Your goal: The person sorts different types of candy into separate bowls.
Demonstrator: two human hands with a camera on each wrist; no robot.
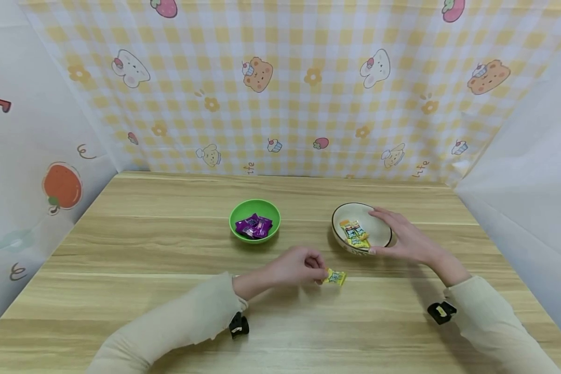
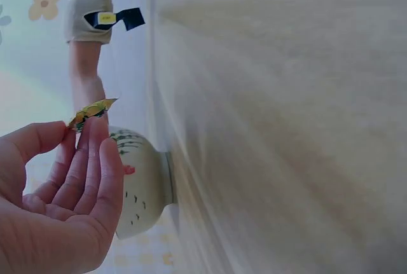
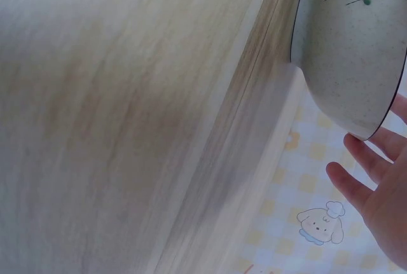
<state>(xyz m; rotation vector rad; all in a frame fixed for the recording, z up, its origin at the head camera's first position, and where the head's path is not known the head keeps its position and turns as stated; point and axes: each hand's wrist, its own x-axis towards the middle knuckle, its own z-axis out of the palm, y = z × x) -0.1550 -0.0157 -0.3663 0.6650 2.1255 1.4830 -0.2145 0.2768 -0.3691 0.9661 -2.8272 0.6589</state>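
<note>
A person in cream sleeves works at a wooden table (image 1: 145, 244) walled in by a yellow gingham backdrop (image 1: 308, 104) printed with cartoon bears and strawberries. The left hand (image 1: 295, 266) pinches a yellow-wrapped candy (image 1: 335, 277) by one end between thumb and fingertips, near the middle of the table and a little toward its front edge. In the left wrist view the wrapper stands clear of the curled fingers, and it appears to be lifted just off the wood, though the head view leaves that contact uncertain.

The right hand (image 1: 404, 236) is spread wide, fingers straight, cupping the right side of a cream bowl (image 1: 382, 228) with a dark rim and a sprig pattern on its outer wall. The hold reads as a steadying one: the palm braces the bowl from its right side while its mouth stays open toward the candy. More yellow wrappers (image 1: 354, 232) already lie inside, on the side nearer the left hand.

To the left of that bowl, well apart from both hands, a green bowl (image 1: 243, 210) holds purple-wrapped sweets (image 1: 253, 226), so the two colours sit in separate dishes, both toward the table's far edge. Small black clips with yellow tags show on both wrists.
</note>
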